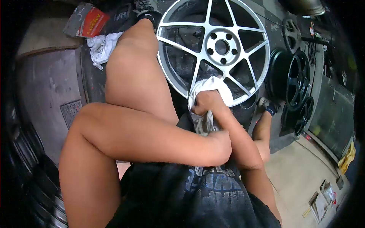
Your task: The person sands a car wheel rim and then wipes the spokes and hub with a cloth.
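A white cloth is bunched against the lower rim of a silver alloy wheel, which has thin spokes and a ring of bolt holes around its hub. My right hand is closed around the cloth just below the rim. The cloth's greyer, twisted tail hangs down towards my body. At that tail my left hand is closed in a fist, its fingers mostly hidden from above. My left forearm crosses in front of my dark shirt.
Black wheels stand to the right of the silver one. Another white cloth lies beside my left leg, near a red and grey box. Paper and small items lie on the pale floor at lower right. A glass panel leans at the right.
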Demonstrator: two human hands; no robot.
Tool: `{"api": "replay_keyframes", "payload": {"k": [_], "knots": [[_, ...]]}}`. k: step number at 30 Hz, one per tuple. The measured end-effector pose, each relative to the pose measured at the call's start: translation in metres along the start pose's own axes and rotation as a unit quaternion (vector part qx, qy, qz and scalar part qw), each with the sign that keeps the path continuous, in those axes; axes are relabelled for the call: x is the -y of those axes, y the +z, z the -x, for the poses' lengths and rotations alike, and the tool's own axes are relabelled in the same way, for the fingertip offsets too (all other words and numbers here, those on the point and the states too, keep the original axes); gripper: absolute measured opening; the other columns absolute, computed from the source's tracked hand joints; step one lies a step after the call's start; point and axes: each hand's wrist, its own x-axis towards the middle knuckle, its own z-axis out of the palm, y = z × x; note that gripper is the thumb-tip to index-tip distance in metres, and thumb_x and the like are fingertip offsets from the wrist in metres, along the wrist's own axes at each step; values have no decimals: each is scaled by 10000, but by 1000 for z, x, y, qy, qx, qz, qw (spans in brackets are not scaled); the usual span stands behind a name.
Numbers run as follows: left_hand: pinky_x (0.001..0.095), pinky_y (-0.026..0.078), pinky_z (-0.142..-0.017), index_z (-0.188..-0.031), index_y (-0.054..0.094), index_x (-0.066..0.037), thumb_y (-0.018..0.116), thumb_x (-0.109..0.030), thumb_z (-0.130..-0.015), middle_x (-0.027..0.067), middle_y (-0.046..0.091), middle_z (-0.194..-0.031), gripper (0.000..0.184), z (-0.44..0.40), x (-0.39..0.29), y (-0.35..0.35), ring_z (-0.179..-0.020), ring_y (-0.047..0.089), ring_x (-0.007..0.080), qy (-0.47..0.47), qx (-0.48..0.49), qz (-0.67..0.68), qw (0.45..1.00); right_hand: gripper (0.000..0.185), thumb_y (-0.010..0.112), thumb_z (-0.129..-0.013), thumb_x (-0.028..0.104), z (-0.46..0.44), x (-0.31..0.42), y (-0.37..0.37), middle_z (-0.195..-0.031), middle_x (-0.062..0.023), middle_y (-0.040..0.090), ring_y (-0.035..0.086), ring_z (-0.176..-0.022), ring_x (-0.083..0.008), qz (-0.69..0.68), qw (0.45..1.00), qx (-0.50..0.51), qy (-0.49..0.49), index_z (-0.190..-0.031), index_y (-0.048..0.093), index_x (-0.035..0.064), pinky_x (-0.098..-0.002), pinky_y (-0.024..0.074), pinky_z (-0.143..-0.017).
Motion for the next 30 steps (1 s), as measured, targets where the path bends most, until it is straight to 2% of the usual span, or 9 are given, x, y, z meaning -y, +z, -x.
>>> {"api": "replay_keyframes", "payload": {"k": [7,9,11,14,15,18,22,25,30], "knots": [[429,472,-648,-855,814,-142,651,-204,-852,42,778,-876,174,-13,-9,40,-833,721,237,11,-4,23,1000,246,703,-835,258,78,0,97,-932,-213,733,712,-835,-334,-188,972,-132,45,-907,773,34,-393,557,-775],[424,470,-662,-856,807,-131,637,-207,-863,49,773,-887,186,-17,-11,44,-846,714,237,14,-3,18,1000,612,506,-880,81,98,1,118,-1499,-287,464,425,-1387,-475,-253,938,-231,50,-1487,463,14,-515,310,-1181],[417,468,-681,-860,801,-121,627,-209,-874,58,767,-902,196,-23,-11,45,-863,708,239,7,-21,14,1000,611,553,-868,94,121,-23,98,-1495,-284,470,413,-1392,-482,-94,963,-200,152,-1470,485,14,-522,302,-1184],[403,449,-770,-892,778,-87,606,-223,-888,109,732,-998,219,-41,-6,46,-944,674,251,-61,-144,-49,986,321,730,-763,163,139,-85,28,-1026,-264,703,694,-934,-412,-70,945,-58,315,-1045,719,10,-512,535,-814],[420,455,-789,-889,779,-76,612,-207,-877,117,733,-984,212,-48,-1,44,-921,676,262,-85,-178,-58,979,215,742,-741,172,145,-97,29,-828,-219,692,697,-785,-399,25,948,-244,202,-916,749,46,-493,549,-728],[435,487,-759,-847,783,-75,629,-193,-848,112,746,-919,195,-51,2,33,-868,701,274,-77,-246,-36,965,334,745,-741,227,129,-54,12,-998,-213,669,661,-964,-369,21,946,-305,108,-1035,723,68,-478,517,-844],[446,530,-707,-801,790,-79,648,-183,-808,109,761,-849,176,-51,-15,43,-813,732,277,-9,-174,124,977,356,771,-735,332,87,18,63,-922,-247,706,686,-880,-421,-30,958,-264,110,-908,748,22,-501,541,-813],[444,543,-697,-797,793,-78,654,-188,-800,114,768,-848,178,-44,-16,48,-812,742,275,-12,-154,128,980,425,728,-738,408,89,3,28,-828,-263,715,695,-810,-462,-79,980,-50,177,-805,756,-10,-503,555,-816],[431,544,-715,-832,794,-64,647,-187,-836,134,759,-867,192,-43,2,33,-835,736,296,-90,-198,32,976,593,670,-754,552,68,-88,-8,-931,-288,728,719,-921,-417,-59,987,-24,145,-824,755,-30,-460,555,-842]]}}
